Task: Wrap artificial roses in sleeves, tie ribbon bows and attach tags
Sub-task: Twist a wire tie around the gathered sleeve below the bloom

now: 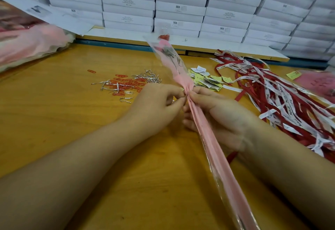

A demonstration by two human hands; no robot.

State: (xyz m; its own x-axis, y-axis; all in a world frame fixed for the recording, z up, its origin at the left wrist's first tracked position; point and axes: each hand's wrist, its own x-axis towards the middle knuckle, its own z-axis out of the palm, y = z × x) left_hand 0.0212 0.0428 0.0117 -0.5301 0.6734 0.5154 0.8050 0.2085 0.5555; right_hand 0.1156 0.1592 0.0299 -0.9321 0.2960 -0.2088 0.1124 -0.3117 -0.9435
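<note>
A long pink and clear sleeve (215,150) holding a red artificial rose (164,37) runs from the lower right up to the table's middle back, bunched at a narrow waist. My right hand (219,115) grips the sleeve just below that waist. My left hand (157,106) pinches something small and thin at the waist, seemingly a silver twist tie; I cannot make it out fully. Red and white printed ribbons (282,95) lie heaped to the right. Small yellow and white tags (204,79) lie behind my right hand.
Red paper clips (126,83) and silver twist ties (147,76) are scattered left of centre on the wooden table (72,121). A bundle of pink sleeves (30,44) lies far left, another pink sleeve (319,83) far right. White boxes (181,6) are stacked along the back.
</note>
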